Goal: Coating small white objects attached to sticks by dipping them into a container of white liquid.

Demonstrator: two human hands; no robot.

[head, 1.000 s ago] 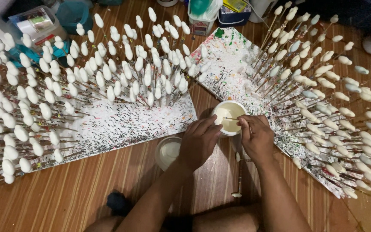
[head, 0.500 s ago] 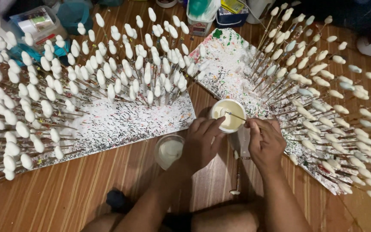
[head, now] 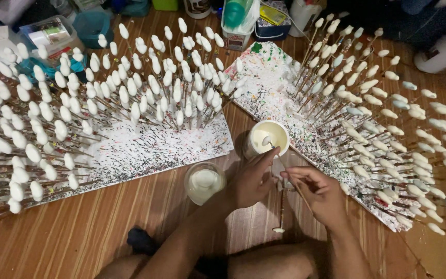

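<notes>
My left hand (head: 252,178) rests against the side of a small cup of cream-white paint (head: 267,138), fingers touching its rim. A thin stick (head: 285,168) runs from my right hand (head: 318,192), which pinches it, up to the cup, where its bulb tip sits over the paint. A second cup with white liquid (head: 204,182) stands just left of my left hand. Another stick (head: 281,206) lies on the floor between my hands.
Two paint-spattered boards hold several upright sticks with white bulb tips, one board (head: 145,150) on the left, one board (head: 277,95) on the right. Plastic containers (head: 52,36) and jars (head: 238,18) line the far edge. The floor (head: 78,232) is striped wood.
My right hand has drawn back toward me from the cup and now holds a stick whose tip reaches the paint. My left hand stays at the cup.
</notes>
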